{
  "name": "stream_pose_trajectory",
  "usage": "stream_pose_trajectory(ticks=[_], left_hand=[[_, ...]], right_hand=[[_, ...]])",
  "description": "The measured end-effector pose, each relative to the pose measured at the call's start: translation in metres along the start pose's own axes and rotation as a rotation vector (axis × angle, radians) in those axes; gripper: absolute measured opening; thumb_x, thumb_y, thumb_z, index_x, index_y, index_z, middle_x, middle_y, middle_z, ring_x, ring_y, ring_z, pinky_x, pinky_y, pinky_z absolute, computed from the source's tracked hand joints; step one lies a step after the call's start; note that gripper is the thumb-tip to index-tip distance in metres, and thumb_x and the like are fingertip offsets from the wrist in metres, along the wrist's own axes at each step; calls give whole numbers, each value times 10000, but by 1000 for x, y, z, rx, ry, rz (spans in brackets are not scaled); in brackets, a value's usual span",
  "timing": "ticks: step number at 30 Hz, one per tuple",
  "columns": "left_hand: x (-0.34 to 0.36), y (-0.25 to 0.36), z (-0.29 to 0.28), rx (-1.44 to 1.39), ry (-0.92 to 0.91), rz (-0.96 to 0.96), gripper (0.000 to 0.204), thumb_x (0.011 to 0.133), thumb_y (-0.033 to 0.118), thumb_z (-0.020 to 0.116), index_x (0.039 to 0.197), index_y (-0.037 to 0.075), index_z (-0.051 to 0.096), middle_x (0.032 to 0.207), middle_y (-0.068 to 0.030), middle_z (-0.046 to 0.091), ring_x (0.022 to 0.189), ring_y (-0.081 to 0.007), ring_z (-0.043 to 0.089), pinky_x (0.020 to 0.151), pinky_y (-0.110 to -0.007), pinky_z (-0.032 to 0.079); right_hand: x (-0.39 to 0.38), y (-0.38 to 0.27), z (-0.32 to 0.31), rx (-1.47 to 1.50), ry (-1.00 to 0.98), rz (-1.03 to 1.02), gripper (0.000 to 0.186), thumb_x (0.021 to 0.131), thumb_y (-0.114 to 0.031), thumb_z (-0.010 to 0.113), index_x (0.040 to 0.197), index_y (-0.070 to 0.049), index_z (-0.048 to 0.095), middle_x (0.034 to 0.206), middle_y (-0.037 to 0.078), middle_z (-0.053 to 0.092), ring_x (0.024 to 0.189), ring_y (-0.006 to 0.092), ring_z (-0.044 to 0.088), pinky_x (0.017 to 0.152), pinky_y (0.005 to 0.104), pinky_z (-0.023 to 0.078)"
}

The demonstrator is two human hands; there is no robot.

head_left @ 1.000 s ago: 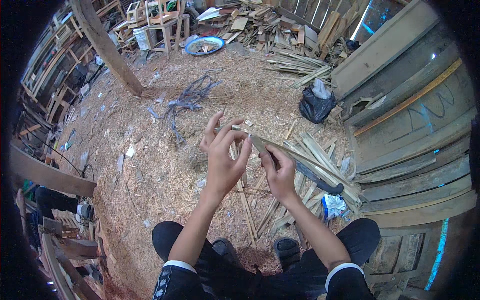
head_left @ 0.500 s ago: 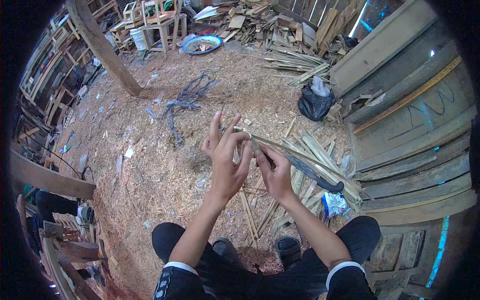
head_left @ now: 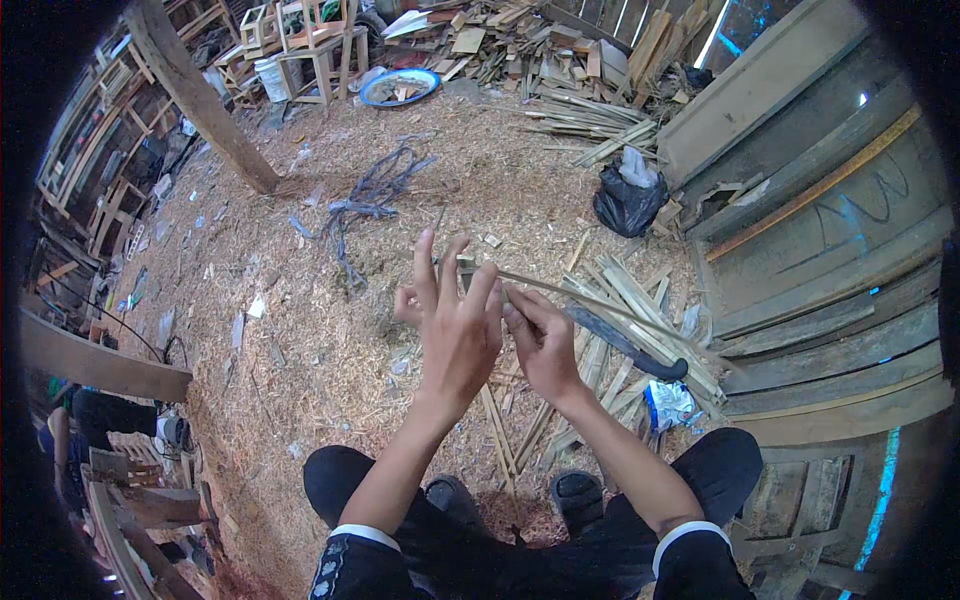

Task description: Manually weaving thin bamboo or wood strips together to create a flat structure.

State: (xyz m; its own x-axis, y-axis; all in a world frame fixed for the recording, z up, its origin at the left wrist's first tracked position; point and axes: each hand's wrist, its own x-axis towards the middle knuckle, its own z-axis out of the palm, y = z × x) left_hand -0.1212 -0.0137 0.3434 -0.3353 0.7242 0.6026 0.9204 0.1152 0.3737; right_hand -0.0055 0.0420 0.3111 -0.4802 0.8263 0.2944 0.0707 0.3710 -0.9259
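My left hand (head_left: pixel 456 335) is held out in front of me with its back toward me. Its thumb and forefinger meet at a thin wooden strip (head_left: pixel 625 317), while the other fingers are raised or loosely bent. Close beside it, my right hand (head_left: pixel 548 350) is closed, thumb against fingers, on the same strip near its left end. From there the strip slants down to the right, above a pile of strips. The fingers hide the exact grip. Under the strip, a dark, long tool with a hooked handle (head_left: pixel 673 370) lies on the pile.
Loose wooden strips (head_left: pixel 640 290) lie on the shaving-covered floor by the plank wall (head_left: pixel 830 260). A black plastic bag (head_left: pixel 628 205), a blue-white packet (head_left: pixel 672 405) and tangled grey strands (head_left: pixel 365 205) lie around. Farther off are a wooden post (head_left: pixel 205 105), a blue-rimmed basin (head_left: pixel 400 88) and scrap wood (head_left: pixel 560 55).
My left hand has turned slightly and its fingers have spread and shifted a little left. The strip's far end now reaches lower right. The right hand has barely moved.
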Motion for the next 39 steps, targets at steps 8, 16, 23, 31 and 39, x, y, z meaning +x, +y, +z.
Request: stream_pose_trajectory(ticks=[8,16,23,31,39], left_hand=[[0,-16,6,-87,111,49,87,875,104,728,961,113,717,1375,-91,625,1507,-354,302,1074,-516,217],[10,-32,-5,-181,143,35,144,808,63,800,916,143,749,1250,-48,723,1407,-265,485,1035,-433,243],[16,-50,-13,-160,180,72,111,833,96,757,931,134,723,1233,-42,720,1374,-208,506,1014,-426,228],[21,-56,-20,-98,188,115,136,829,23,730,940,86,684,1076,-40,682,1212,-260,559,1001,-443,252],[21,-58,-29,-147,113,195,176,812,38,700,970,98,653,1124,-20,651,1172,-252,518,1005,-475,241]], right_hand=[[-1,12,9,161,41,18,353,1015,-213,626,1212,77,669,1153,224,706,1091,296,680,938,382,514],[7,-8,20,303,49,179,315,1049,-212,585,1198,54,665,962,86,699,879,117,640,751,273,515],[14,-11,49,382,122,163,311,1056,-201,575,1226,48,649,968,46,677,815,73,587,705,244,495],[25,-12,73,502,176,69,349,1057,-226,578,1254,57,633,1007,55,660,851,88,593,740,238,496],[21,-5,62,544,103,99,258,1054,-226,589,1119,20,632,981,30,633,911,89,593,798,239,490]])
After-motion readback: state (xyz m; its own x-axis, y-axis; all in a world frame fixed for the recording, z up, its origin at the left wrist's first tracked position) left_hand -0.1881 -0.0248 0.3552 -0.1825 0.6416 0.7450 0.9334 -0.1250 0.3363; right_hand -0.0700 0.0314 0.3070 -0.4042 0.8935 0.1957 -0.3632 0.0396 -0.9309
